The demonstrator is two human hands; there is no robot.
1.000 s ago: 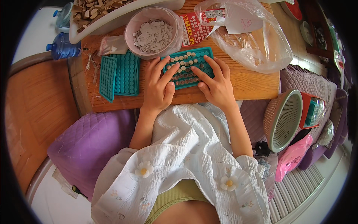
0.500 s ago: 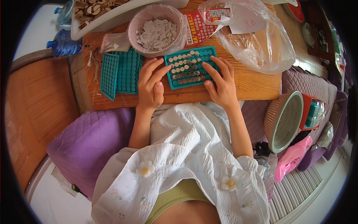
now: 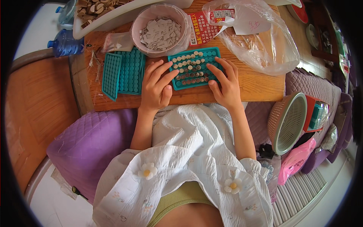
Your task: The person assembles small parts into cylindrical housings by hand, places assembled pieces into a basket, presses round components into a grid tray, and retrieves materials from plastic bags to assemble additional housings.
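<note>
Red printed leaflet lies flat at upper centre of the frame, partly under the tub and the bag; small white-and-red label sits on top of the clear plastic bag at upper right, bag crumpled, contents pale and unclear. Small clear packet left of the tub, contents can't tell. Round translucent pinkish tub at upper centre holds a heap of flat grey-white pieces. White tray at upper left edge holds brown wood-like chunks. Blue water bottle at far left, lying beside the wooden surface. Teal grid tray at centre of the frame on the surface, most cells filled with small round pale and dark discs. Stack of empty teal grid trays left of it, well apart from the filled one. Left hand rests on the surface, fingers spread apart, tips touching the filled tray's left edge, gripping nothing. Right hand on the tray's right side, fingers spread apart, tips on the cells, holding nothing. Mesh basket on its side at right, with a red box just behind it and a pink bag below. Purple cushion at lower left.
</note>
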